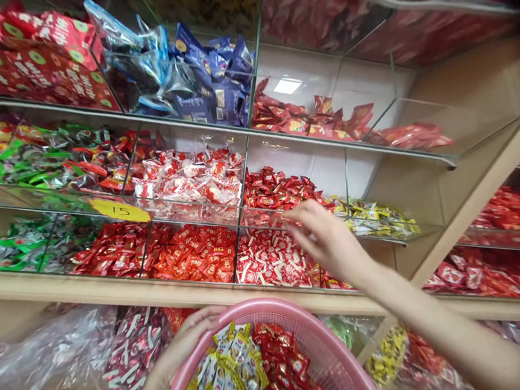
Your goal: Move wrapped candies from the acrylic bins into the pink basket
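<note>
Shopper at a sweet-shop shelf: a person held a pink basket [338, 362] close to the body, the left hand [185, 338] curled over its near-left rim, fingers pressed on the plastic. Inside the basket lay yellow-wrapped sweets [230, 369] beside red-wrapped sweets [284, 359]. Above the basket, the right hand [330, 243] was stretched towards the glass bins, fingers extended to the left at the front edge of the bin of red-and-white sweets [268, 258]; motion blur hid whether the fingertips pinched anything. Judged from this, the picking-out step was in hand, with a reach that had to come over the glass front of the bin rather than through it. Above and right of the basket sat a bin of yellow sweets [377, 216] like those already gathered; higher up, a bin of blue packets [207, 80]. Up and left of the basket, a yellow tag [118, 211] read "15". Print on the wrappers was too small to read.
</note>
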`<state>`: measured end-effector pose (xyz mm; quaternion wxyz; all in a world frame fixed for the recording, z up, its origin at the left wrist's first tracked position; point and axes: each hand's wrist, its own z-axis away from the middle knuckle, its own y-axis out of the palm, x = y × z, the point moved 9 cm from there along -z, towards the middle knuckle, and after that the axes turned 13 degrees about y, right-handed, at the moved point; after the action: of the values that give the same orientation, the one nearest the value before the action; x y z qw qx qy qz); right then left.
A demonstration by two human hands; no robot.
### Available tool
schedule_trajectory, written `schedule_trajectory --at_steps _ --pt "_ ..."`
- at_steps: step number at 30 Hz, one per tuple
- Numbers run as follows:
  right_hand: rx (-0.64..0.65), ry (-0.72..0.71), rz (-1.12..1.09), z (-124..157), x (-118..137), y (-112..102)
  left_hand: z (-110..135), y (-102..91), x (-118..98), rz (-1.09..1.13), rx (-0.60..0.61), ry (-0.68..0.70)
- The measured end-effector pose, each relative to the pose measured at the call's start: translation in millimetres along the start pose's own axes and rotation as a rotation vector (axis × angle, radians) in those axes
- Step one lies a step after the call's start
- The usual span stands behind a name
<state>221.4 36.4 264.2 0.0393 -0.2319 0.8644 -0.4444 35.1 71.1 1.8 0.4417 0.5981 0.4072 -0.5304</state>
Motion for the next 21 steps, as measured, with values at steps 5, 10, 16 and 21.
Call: schedule_trajectory --at_steps 5,10,16,21 --pt "0.212 -0.083 0.116 -74 -28 0 -4 -2.5 6 0.029 -0.022 -0.009" --pt "0.494 -0.176 0.144 -91 -33 43 -7 -3.3 13 0.043 -0.015 -0.001" --pt "0.511 -0.071 0.049 -106 -38 52 -9 -4.9 14 0.058 -0.008 0.017" --pt "0.396 -0.056 0.091 -108 -40 50 -6 -3.4 15 0.120 -0.026 -0.021"
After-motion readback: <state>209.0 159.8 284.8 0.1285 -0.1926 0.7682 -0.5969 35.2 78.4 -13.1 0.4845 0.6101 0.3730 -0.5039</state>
